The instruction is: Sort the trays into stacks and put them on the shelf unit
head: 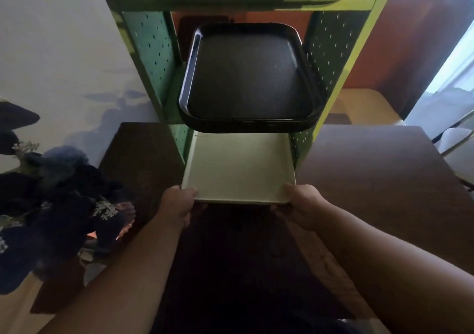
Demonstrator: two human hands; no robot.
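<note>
Where both hands' grip closes, the pale tray's [239, 169] near corners.

A pale wall [56, 51] rises on the left, with soft shadows lying across it. Dark blue artificial flowers [51, 205] crowd the lower left. A dark brown table [379, 179] spreads across the middle of the room. On the right, a reddish-brown chair back [420, 38] stands before sheer curtains [456, 72] through which bright daylight comes in.
</note>
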